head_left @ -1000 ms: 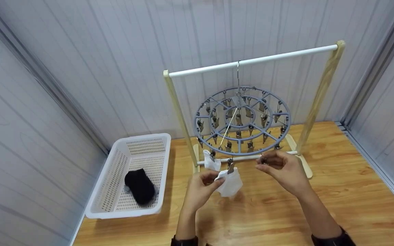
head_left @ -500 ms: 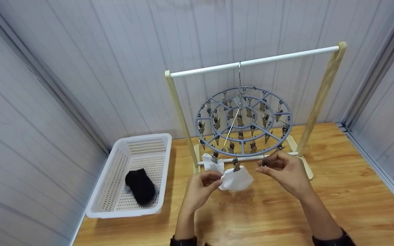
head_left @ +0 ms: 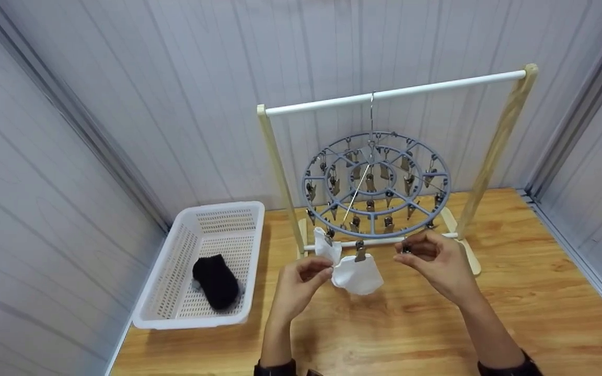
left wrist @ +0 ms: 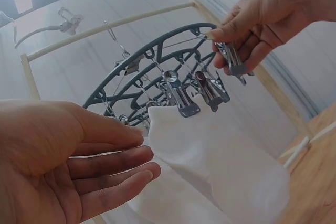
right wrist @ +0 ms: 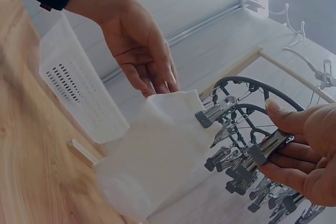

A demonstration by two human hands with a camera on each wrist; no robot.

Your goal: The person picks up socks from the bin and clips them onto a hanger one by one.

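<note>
Two white socks hang from metal clips on a round grey clip hanger (head_left: 377, 234). The nearer white sock (head_left: 361, 275) is clipped by its cuff; the other white sock (head_left: 326, 246) hangs behind it, to the left. At the nearer sock's left edge is my left hand (head_left: 297, 287). The left wrist view shows the thumb and fingers of this hand (left wrist: 79, 161) spread apart, nothing pinched between them. My right hand (head_left: 444, 265) pinches a metal clip (right wrist: 270, 148) at the hanger's front right, with no cloth in its jaws.
A white perforated basket (head_left: 147, 292) stands at left with a black sock (head_left: 216, 282) and something grey, partly hidden, inside. The hanger hooks over the white bar (head_left: 437, 85) of a wooden-legged rack. Several bare clips dangle from the rings. Walls close in the wooden table (head_left: 531, 292).
My left hand has let go of the nearer sock's edge and drawn slightly left. The sock swung right, then a little back. My right hand keeps its pinch on the clip.
</note>
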